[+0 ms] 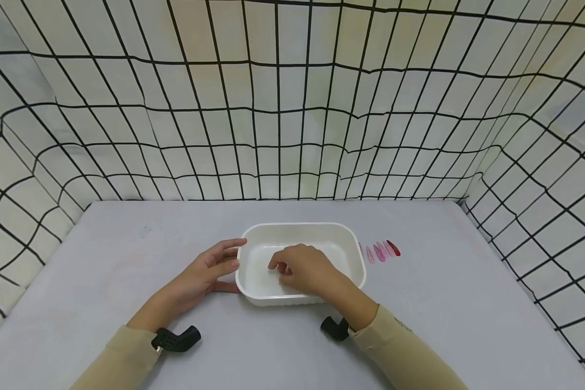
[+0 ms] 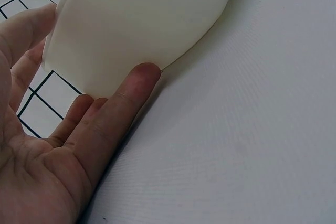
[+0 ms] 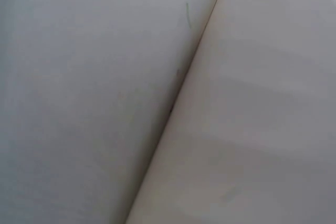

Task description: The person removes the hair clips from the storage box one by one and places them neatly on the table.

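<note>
A white rectangular plastic tub with rounded corners stands on the table. My left hand rests against its left end, with extended fingertips at the rim. In the left wrist view, the fingers lie along the tub's outer wall, down to its bottom edge. My right hand reaches over the near rim, its fingers bent downward above the tub floor. I cannot tell whether its fingertips hold anything. The right wrist view shows mostly the tub's outer wall, with a bit of the hand at the top edge.
Several slender pink slivers and a dark red one lie in a row just right of the tub on the white table. Black wire grid encloses the back and both sides. Dark devices sit at both wrists.
</note>
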`<state>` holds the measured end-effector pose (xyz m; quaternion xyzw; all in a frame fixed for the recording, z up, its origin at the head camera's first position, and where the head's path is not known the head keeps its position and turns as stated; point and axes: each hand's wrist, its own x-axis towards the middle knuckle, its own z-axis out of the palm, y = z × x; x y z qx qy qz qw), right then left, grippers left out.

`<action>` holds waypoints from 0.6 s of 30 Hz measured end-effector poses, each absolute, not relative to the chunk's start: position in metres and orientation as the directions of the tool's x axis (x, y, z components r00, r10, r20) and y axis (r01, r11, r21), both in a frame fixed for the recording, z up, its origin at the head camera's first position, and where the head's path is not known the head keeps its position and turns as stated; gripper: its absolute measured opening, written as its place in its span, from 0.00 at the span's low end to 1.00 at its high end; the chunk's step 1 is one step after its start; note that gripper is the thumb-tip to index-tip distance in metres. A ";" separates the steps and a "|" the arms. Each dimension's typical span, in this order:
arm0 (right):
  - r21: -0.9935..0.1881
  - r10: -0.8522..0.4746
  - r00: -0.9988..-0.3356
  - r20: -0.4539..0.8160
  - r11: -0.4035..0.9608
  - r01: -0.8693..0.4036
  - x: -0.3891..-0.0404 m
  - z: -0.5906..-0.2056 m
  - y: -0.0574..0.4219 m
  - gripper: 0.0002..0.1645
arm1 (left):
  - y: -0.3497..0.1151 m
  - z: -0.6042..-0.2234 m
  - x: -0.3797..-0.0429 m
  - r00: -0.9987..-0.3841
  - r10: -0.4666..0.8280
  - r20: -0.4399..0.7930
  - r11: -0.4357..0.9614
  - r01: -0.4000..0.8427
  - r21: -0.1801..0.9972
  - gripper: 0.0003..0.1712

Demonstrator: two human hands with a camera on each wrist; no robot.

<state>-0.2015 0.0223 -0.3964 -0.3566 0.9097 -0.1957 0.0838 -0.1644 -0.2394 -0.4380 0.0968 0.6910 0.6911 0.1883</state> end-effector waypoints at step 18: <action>-0.568 -0.711 -0.700 -0.067 0.604 -0.559 -0.205 -0.400 0.024 0.22 | -0.238 -0.437 -0.164 -0.910 0.397 -0.120 0.025 -0.121 0.992 0.32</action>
